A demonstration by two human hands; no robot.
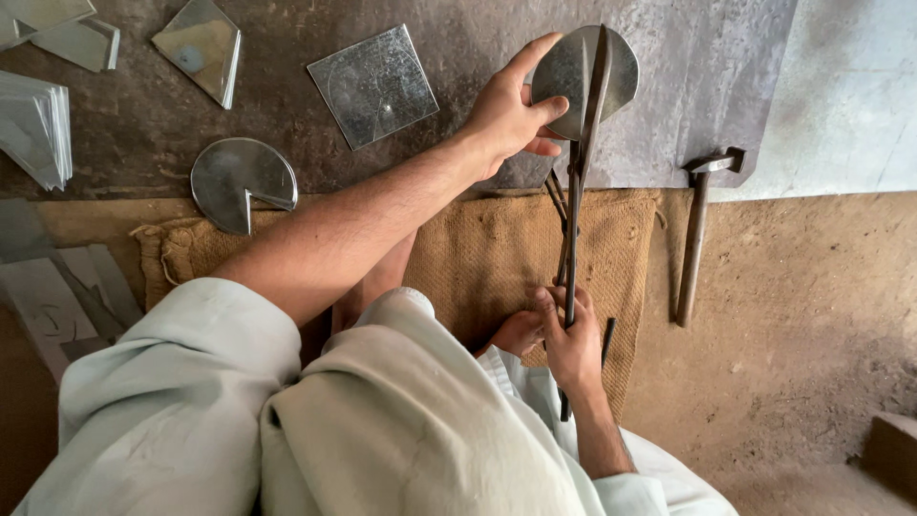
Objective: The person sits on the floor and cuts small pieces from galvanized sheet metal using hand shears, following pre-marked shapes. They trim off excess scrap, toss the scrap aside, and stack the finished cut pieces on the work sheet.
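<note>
— Shears (pixel 580 182) run lengthwise away from me, blades far, over the burlap mat (pixel 497 258).
— Hands?
— My right hand (pixel 571 344) grips the handles; left hand (pixel 506 115) pinches the metal disc (pixel 564 67) between the blades.

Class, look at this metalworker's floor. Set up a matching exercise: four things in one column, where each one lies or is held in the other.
Things:
1. Metal disc
2. Shears
3. Hammer
4. Notched disc

Places:
A. Lying on the floor, far right
B. Held in the left hand
C. Lying at the left, by the sacking
D. Handle gripped by the right hand

Pairs: 1-B, 2-D, 3-A, 4-C
</note>
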